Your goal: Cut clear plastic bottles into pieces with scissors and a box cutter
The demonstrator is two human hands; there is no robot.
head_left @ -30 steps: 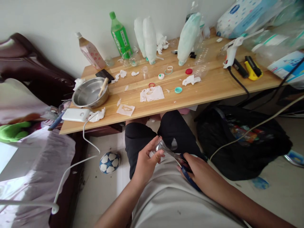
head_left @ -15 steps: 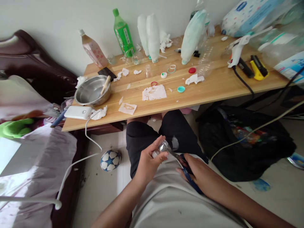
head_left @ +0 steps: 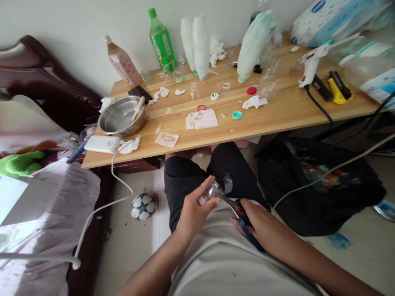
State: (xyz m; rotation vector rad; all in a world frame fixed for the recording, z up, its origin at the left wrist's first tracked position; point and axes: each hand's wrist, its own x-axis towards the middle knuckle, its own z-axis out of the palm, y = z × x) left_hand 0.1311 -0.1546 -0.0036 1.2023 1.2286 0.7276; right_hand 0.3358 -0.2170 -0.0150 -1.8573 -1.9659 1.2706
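Over my lap, my left hand (head_left: 197, 205) is closed around a small clear plastic bottle piece (head_left: 213, 190), its cut rim turned toward the scissors. My right hand (head_left: 257, 220) grips dark-blue-handled scissors (head_left: 247, 230), fingers in the loops. The scissor blades reach left to the edge of the clear plastic; how far they are apart is hard to make out. A loose scrap of clear plastic (head_left: 227, 183) rests on my dark shorts just beyond the blades.
The wooden table (head_left: 271, 117) ahead carries a metal bowl (head_left: 121, 117), a white power bank (head_left: 102, 144), a green bottle (head_left: 162, 43), paper-wrapped bottles (head_left: 201, 47), a turquoise cap (head_left: 237, 115) and a glue gun (head_left: 311, 65). A ball (head_left: 144, 206) and a black bag (head_left: 308, 193) lie on the floor.
Both hands stay almost in place, the scissors still at the plastic's rim. The view has shifted slightly, so the table things appear a little higher and to the right.
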